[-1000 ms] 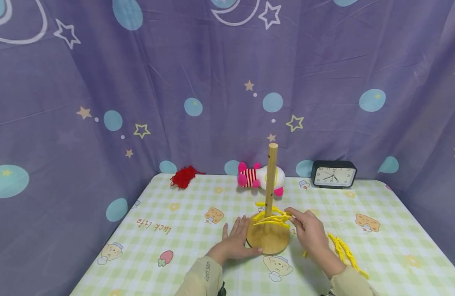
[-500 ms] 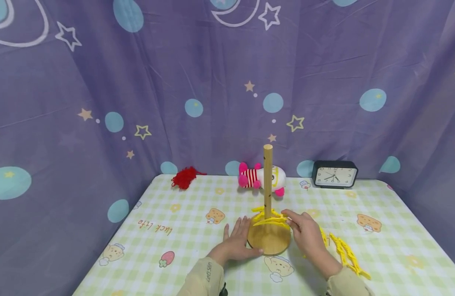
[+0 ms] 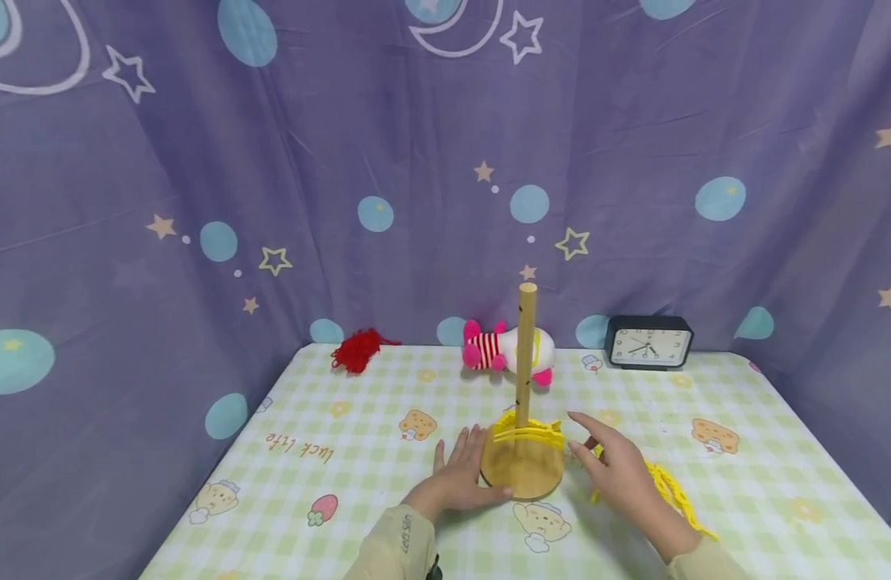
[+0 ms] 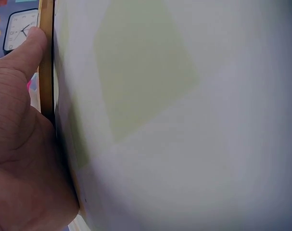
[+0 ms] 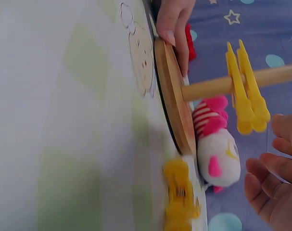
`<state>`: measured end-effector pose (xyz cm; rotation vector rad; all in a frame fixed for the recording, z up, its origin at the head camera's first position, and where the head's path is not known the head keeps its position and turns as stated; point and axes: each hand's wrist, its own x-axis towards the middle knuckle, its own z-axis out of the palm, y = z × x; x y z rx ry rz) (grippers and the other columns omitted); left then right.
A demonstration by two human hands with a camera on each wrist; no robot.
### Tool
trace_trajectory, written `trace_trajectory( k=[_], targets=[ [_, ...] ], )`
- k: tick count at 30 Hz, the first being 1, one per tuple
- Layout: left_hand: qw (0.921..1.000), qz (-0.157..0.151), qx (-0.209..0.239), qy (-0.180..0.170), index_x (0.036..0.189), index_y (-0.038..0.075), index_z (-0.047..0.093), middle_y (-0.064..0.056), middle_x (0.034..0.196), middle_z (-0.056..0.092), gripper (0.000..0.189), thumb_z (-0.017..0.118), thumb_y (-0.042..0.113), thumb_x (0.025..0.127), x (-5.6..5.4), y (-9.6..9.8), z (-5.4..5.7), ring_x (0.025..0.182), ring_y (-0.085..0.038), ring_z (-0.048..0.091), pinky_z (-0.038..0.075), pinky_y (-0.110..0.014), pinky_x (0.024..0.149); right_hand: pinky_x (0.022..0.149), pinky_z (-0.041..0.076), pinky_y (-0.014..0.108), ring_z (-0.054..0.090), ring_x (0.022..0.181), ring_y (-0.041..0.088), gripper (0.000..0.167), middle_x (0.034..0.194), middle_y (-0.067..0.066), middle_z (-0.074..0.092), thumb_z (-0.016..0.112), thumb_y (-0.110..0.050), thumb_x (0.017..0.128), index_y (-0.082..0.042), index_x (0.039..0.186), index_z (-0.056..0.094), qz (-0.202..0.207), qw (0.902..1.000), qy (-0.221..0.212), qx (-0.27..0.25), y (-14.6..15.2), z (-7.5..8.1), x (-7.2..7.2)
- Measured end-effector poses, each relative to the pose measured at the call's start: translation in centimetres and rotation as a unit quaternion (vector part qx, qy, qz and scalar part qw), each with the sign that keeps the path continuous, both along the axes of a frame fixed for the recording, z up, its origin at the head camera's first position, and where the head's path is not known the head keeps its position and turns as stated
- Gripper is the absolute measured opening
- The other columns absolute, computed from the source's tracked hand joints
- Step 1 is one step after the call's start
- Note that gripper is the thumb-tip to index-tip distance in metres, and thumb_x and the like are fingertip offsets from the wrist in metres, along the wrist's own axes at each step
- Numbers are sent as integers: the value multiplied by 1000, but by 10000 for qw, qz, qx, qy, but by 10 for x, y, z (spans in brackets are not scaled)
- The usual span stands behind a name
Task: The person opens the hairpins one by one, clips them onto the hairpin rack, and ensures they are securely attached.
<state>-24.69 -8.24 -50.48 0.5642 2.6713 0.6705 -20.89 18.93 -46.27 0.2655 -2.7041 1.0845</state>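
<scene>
A wooden stand has a round base (image 3: 524, 477) and an upright pole (image 3: 525, 354). My left hand (image 3: 453, 482) lies against the left side of the base, fingers spread and thumb at its front rim. Around the lower pole sit two yellow plastic hoops (image 3: 540, 437), side by side in the right wrist view. My right hand (image 3: 623, 475) is just right of these hoops, apart from them, with fingers loosely bent and nothing between them. More yellow plastic hoops (image 3: 673, 493) lie on the table, partly hidden by my right hand and forearm.
Behind the stand, a pink-and-white plush toy (image 3: 489, 351) lies on its side. A black-framed clock (image 3: 650, 343) stands at the back right, and a red bundle of yarn (image 3: 358, 351) is at the back left. A purple curtain (image 3: 431, 129) hangs behind the checked tablecloth (image 3: 380, 515).
My right hand has let go of a yellow hoop and drawn back slightly to the right. The hoops on the pole now sit closer together. My left hand has stayed at the base.
</scene>
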Motion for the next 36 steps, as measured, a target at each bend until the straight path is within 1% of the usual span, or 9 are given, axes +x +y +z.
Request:
trace_trajectory(
  k=[6, 9, 13, 17, 21, 23, 26, 30, 36],
  targets=[
    [10000, 2, -58, 61, 158, 14, 4, -5, 164, -3, 113, 52, 79, 79, 1, 0, 1, 149, -23, -7, -16, -55, 113, 57, 46, 23, 56, 83, 11, 34, 134, 10, 59, 67, -18, 93, -14, 127, 64, -197, 9992, -118, 336, 30, 2, 15],
    [9999, 45, -127, 94, 158, 13, 6, -6, 164, -1, 112, 53, 78, 79, 3, 0, 2, 149, -24, -5, -13, -56, 114, 61, 49, 27, 60, 89, 16, 33, 134, 14, 59, 69, -19, 92, -11, 124, 66, -248, 9978, -196, 587, 44, 2, 23],
    [9998, 109, -83, 155, 158, 11, 10, -9, 163, 4, 110, 57, 73, 80, 6, 2, 8, 149, -28, -1, -9, -58, 114, 69, 54, 41, 64, 92, 23, 36, 128, 17, 61, 72, -24, 89, -10, 122, 67, -370, 9935, -508, 951, 65, -1, 32],
    [9995, 193, -37, 231, 157, 11, 13, -10, 163, 8, 109, 62, 70, 80, 8, 4, 11, 149, -29, 3, -7, -60, 114, 74, 53, 52, 64, 95, 34, 52, 124, 22, 61, 75, -36, 84, -5, 124, 64, -526, 9843, -1081, 1293, 84, -3, 39],
    [9990, 277, 36, 341, 157, 13, 18, -11, 162, 12, 107, 68, 66, 78, 8, 7, 12, 149, -31, 7, -4, -63, 114, 77, 50, 57, 58, 102, 46, 82, 120, 29, 59, 78, -53, 74, 3, 129, 56, -621, 9686, -1713, 1691, 99, -8, 43],
    [9988, 300, 28, 388, 157, 15, 19, -9, 162, 13, 106, 70, 64, 77, 7, 9, 12, 149, -32, 8, -3, -64, 113, 77, 49, 56, 57, 101, 46, 95, 113, 28, 60, 78, -62, 69, 7, 129, 52, -614, 9606, -2020, 1808, 104, -11, 44],
    [9984, 319, 32, 463, 156, 16, 22, -7, 162, 17, 106, 73, 61, 75, 6, 11, 12, 148, -33, 10, -2, -66, 112, 71, 50, 51, 59, 91, 37, 105, 101, 18, 62, 77, -67, 65, 12, 127, 49, -569, 9527, -2360, 1830, 111, -16, 47],
    [9981, 346, 52, 512, 156, 17, 24, -5, 161, 21, 106, 75, 61, 74, 5, 12, 10, 148, -33, 11, -3, -66, 112, 69, 49, 48, 58, 86, 29, 95, 95, 10, 60, 79, -65, 64, 10, 117, 54, -567, 9496, -2469, 1844, 118, -19, 52],
    [9978, 408, 101, 511, 156, 20, 25, -3, 160, 24, 106, 75, 62, 73, 3, 11, 7, 148, -31, 10, -4, -65, 112, 60, 39, 34, 44, 69, 18, 58, 75, 1, 48, 82, -56, 66, -7, 85, 57, -576, 9500, -2485, 1801, 125, -23, 58]
  ],
)
